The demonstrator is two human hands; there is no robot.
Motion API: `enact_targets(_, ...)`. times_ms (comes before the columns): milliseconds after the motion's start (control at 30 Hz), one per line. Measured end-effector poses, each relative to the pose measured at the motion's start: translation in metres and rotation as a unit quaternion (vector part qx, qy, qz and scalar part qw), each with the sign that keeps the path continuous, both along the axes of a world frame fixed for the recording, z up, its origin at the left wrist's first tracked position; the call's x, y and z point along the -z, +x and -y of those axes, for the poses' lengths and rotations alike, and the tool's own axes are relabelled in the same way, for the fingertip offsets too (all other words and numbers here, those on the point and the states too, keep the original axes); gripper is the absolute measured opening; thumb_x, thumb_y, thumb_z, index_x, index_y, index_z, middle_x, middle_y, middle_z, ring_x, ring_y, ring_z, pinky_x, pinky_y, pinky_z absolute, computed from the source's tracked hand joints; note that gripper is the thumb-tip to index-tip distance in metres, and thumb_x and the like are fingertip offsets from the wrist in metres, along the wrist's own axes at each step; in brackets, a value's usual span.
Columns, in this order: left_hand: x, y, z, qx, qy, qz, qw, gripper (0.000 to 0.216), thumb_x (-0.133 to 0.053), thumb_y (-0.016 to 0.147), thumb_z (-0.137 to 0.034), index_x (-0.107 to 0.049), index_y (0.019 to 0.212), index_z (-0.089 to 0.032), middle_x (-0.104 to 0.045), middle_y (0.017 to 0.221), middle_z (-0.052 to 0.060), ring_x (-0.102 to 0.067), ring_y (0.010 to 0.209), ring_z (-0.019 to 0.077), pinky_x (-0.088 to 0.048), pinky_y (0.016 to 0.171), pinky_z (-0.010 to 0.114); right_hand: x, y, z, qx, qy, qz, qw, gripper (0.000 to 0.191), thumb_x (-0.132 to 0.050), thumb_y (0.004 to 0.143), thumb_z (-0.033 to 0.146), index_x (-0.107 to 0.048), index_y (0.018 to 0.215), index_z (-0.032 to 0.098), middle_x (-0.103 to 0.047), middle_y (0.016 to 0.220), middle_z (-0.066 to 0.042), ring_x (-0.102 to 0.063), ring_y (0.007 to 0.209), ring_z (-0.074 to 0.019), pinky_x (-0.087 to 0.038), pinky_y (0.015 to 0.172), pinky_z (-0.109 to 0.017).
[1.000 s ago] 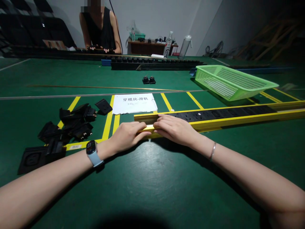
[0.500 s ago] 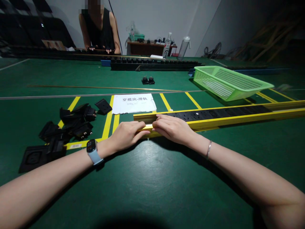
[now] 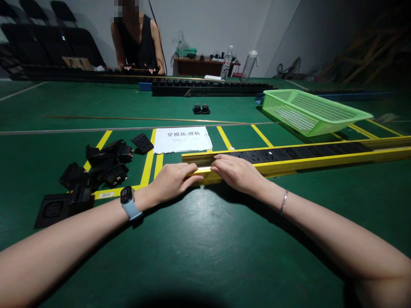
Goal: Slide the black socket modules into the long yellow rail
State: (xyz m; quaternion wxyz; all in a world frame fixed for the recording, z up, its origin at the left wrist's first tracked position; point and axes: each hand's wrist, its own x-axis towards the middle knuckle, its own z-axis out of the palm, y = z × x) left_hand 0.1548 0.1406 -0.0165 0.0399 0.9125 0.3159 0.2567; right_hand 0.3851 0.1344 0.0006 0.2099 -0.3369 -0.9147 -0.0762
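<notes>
A long yellow rail [image 3: 282, 164] with an open channel lies across the table, running off to the right. A row of black socket modules [image 3: 290, 152] sits inside its channel. My left hand [image 3: 173, 182] is closed around the rail's near wall close to its left end, thumb in front and fingers over the top edge. Just to the right, my right hand [image 3: 236, 173] has its fingers bent together over the same wall, next to the left end of the module row. Its fingertips partly hide the channel, so whether they touch a module cannot be seen.
Loose black socket modules [image 3: 111, 164] lie piled on the left. A paper sign [image 3: 183, 140] is behind the rail. A green basket [image 3: 311, 113] stands at the back right, and two small black parts [image 3: 201, 109] lie mid-table. Across the table sits another person [image 3: 138, 42].
The view has shifted slightly, moving the scene a little to the right. My right hand has slid slightly right along the rail, widening the gap between my hands. My left hand keeps its hold.
</notes>
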Motion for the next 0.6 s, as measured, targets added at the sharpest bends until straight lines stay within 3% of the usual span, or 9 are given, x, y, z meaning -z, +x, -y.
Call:
enact_targets(300,-0.003,0.001,0.001,0.000,-0.003,0.006,1.000,0.030,-0.047,0.093,-0.039,-0.056,0.075,-0.016,-0.058,0.064,0.000,-0.051,0.056,0.0110,-0.037,0.055,0.022,0.003,0.013,-0.001,0.013,0.041,-0.018,0.999,0.034,-0.034,0.100,0.025,-0.054,0.074,0.017,-0.060,0.072,-0.006,-0.051,0.068,-0.0146,-0.041,0.063,-0.026)
enact_targets(600,-0.001,0.001,0.001,-0.003,-0.004,0.002,1.000,0.031,-0.045,0.093,-0.041,-0.056,0.077,-0.016,-0.057,0.066,0.000,-0.051,0.058,0.0112,-0.037,0.056,0.022,0.004,0.027,0.000,0.027,0.048,-0.023,0.998,0.031,-0.037,0.099,0.024,-0.053,0.074,0.017,-0.061,0.075,-0.008,-0.055,0.069,-0.0155,-0.043,0.064,-0.027)
